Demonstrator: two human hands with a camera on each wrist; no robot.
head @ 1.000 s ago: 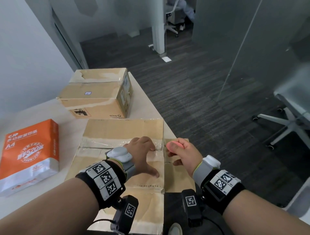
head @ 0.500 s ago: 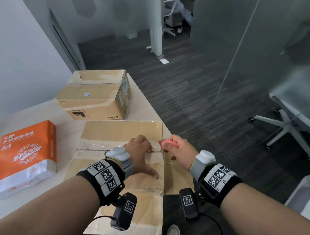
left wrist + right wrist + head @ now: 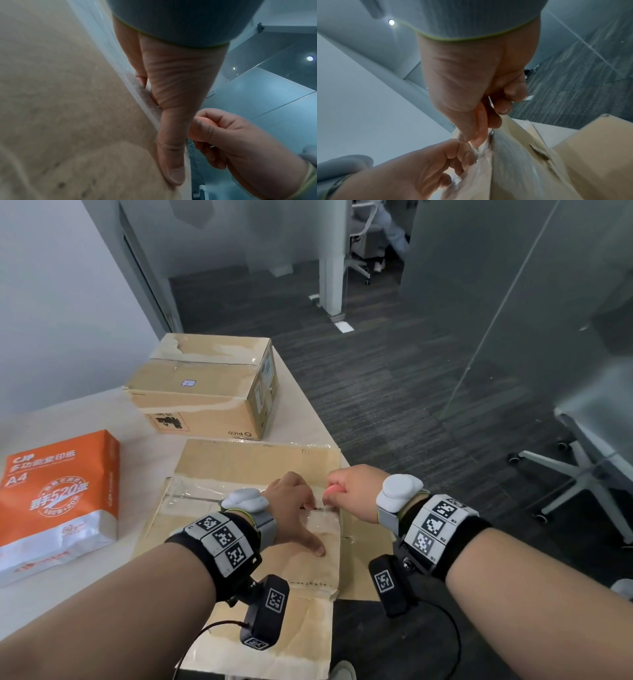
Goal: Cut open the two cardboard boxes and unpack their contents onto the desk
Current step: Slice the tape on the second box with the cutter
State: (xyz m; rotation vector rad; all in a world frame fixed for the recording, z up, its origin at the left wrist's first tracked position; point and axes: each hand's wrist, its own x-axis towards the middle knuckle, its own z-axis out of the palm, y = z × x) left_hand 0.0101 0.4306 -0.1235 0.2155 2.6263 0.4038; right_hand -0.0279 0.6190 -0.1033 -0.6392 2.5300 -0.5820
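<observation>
The near cardboard box [image 3: 246,470] lies under both hands, with a clear tape seam [image 3: 191,494] across its top. My left hand [image 3: 294,505] presses down on the lid by the seam, thumb [image 3: 171,148] stretched flat, fingers bent onto the tape. My right hand [image 3: 352,491] grips a small pink cutter [image 3: 334,491] at the seam's right end, almost touching the left fingers. In the right wrist view the cutter [image 3: 481,121] points down at the taped edge; its blade is hidden. The second box [image 3: 205,385] stands taped behind.
An orange ream of A4 paper [image 3: 58,491] lies on the desk [image 3: 85,419] to the left. The desk's right edge runs just beside both boxes, with dark floor beyond. A white office chair [image 3: 589,467] stands at the right by a glass partition.
My right hand has moved left with the cutter, from beside the box to the right end of the tape seam. The left hand has stayed pressed on the lid.
</observation>
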